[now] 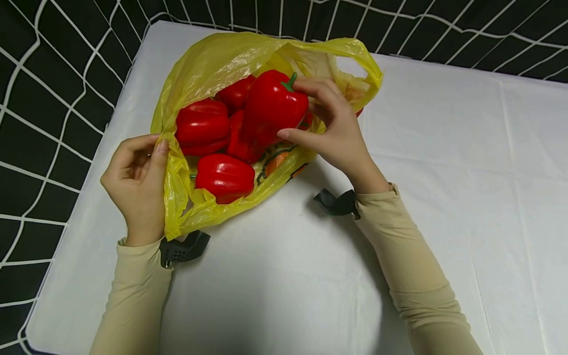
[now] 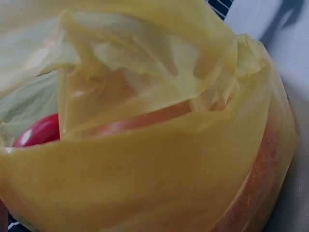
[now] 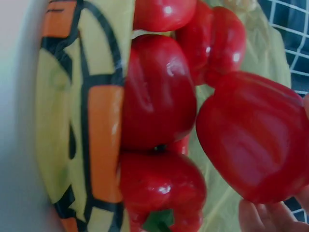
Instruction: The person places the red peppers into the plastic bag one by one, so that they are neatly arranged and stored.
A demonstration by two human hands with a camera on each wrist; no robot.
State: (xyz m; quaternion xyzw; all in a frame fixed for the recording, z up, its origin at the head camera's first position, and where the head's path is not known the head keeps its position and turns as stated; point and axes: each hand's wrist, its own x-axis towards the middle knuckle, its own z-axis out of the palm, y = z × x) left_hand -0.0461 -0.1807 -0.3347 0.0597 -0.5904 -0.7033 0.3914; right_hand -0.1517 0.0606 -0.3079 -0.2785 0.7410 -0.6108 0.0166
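Note:
A yellow plastic bag (image 1: 213, 59) lies with its mouth spread, several red bell peppers inside. My left hand (image 1: 137, 182) pinches the bag's left edge between thumb and fingers. Over the opening, my right hand (image 1: 337, 118) grips a red bell pepper (image 1: 272, 106) with a green stem, thumb on the near side and fingers by the stem. In the right wrist view, fingertips (image 3: 270, 220) touch this pepper (image 3: 256, 135) beside the others. Left of it sits another pepper (image 1: 204, 125), and a pepper (image 1: 225, 177) rests near the front rim. Yellow plastic covers most of the left wrist view.
The bag rests on a white-covered table (image 1: 443, 162). A loop handle (image 1: 372, 64) of the bag extends to the right. White netting (image 1: 71, 101) over black stands along the left and back edges. Dark camera mounts (image 1: 184, 249) sit at the wrists.

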